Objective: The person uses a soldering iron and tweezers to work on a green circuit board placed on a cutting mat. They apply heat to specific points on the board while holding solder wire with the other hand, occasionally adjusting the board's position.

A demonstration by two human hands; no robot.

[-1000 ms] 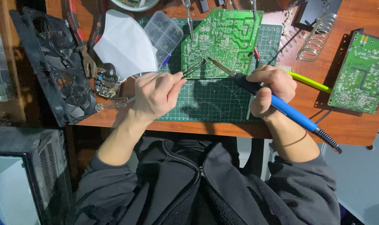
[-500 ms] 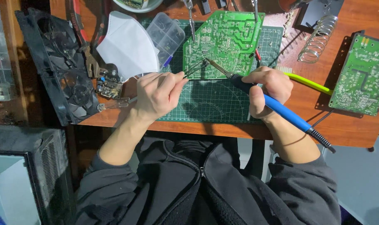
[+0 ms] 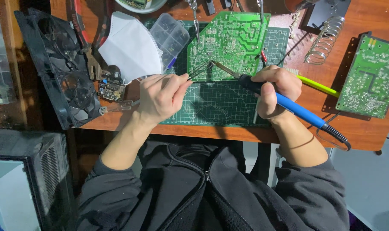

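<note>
Two hands: both are working at the near edge of the green circuit board [image 3: 228,42].
Left hand [image 3: 162,96]: is pinching tweezers [image 3: 198,70] tightly.
Right hand [image 3: 273,90]: is gripping the blue soldering iron [image 3: 297,109], fingers closed.

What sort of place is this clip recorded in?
Most likely a home or hobby electronics repair bench. On a wooden desk lies a green cutting mat with a green circuit board; the right hand holds a blue-handled soldering iron, the left hand tweezers. A coiled iron stand sits nearby.
</note>
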